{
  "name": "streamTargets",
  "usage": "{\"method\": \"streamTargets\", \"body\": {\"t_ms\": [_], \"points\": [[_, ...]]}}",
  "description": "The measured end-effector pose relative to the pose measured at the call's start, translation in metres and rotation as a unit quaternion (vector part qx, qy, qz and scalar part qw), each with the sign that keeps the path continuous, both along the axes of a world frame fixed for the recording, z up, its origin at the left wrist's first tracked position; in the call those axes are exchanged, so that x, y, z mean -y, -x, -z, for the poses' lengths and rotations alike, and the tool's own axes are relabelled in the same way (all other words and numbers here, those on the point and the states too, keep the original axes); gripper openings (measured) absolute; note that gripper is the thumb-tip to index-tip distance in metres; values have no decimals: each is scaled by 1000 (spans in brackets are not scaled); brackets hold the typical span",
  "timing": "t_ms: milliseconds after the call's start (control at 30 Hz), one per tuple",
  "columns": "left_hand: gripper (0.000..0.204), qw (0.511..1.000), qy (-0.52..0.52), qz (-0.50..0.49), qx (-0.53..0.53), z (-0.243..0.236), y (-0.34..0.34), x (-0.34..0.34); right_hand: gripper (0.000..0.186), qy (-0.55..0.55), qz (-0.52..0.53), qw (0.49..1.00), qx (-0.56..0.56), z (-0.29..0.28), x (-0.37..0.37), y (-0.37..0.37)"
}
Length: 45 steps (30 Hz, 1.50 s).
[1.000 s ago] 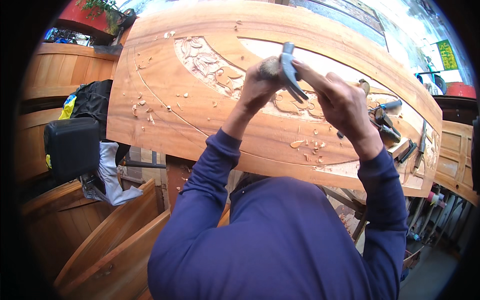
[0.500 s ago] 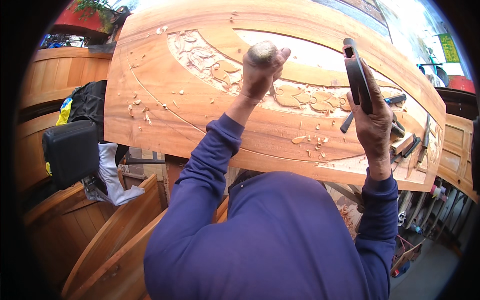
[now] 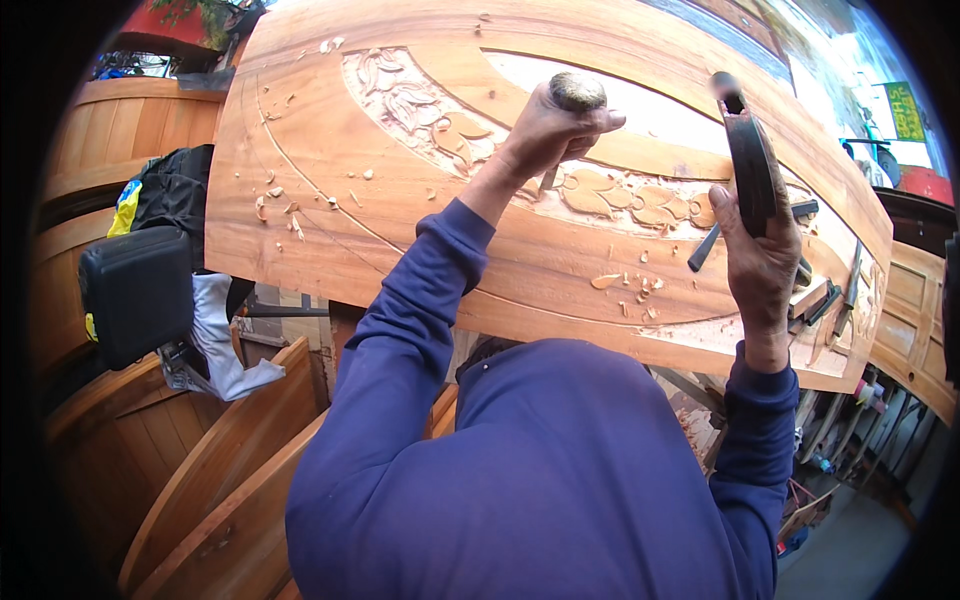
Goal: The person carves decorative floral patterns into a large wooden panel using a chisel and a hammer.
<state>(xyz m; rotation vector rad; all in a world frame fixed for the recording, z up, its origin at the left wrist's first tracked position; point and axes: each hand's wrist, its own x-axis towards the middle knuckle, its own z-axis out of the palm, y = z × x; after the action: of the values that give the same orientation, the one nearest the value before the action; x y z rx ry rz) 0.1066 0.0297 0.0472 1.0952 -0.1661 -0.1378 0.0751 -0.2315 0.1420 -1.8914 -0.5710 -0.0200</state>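
Observation:
My left hand [image 3: 548, 132] is wrapped round a carving chisel, its worn round handle end [image 3: 578, 92] showing above the fist. The blade [image 3: 548, 180] comes out below and points down at the carved band [image 3: 600, 192] of a large wooden panel [image 3: 330, 170]. My right hand [image 3: 765, 255] grips a dark wooden mallet [image 3: 752, 160], a long bar with a hollow near its far end. The mallet is held up over the panel, to the right of the chisel and apart from it. The carved band shows leaf and flower shapes in relief.
Several chisels [image 3: 848, 290] and other dark-handled tools lie at the panel's right end. Wood shavings [image 3: 640, 285] are scattered over the panel. A black case [image 3: 138, 295] stands on the left by a white cloth [image 3: 225, 340]. Wooden boards [image 3: 225, 450] lean below.
My left hand and the chisel have shifted a little to the right. The mallet in my right hand has also moved slightly to the right. Both grips stay the same.

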Motion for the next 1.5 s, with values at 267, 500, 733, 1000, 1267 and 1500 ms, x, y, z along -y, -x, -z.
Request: {"method": "streamTargets", "body": {"t_ms": [267, 500, 733, 1000, 1267, 1500], "points": [[29, 999, 44, -5, -3, 9, -4, -10, 83, -39, -25, 998, -44, -3, -7, 0], [19, 992, 126, -11, -27, 19, -6, -19, 82, -4, -38, 999, 3, -7, -14, -2], [15, 986, 158, -50, -9, 26, 1, -29, 65, 76, 19, 981, 179, -34, -23, -25], [23, 992, 79, -81, 48, 18, 14, -19, 21, 21, 29, 943, 330, -50, -71, -75], [25, 995, 40, -91, 0, 17, 19, -15, 69, 239, -121, 924, 273, -10, -97, -44], [34, 952, 263, -153, -9, 44, 8, -44, 72, 226, -52, 967, 107, -11, -58, -34]]}}
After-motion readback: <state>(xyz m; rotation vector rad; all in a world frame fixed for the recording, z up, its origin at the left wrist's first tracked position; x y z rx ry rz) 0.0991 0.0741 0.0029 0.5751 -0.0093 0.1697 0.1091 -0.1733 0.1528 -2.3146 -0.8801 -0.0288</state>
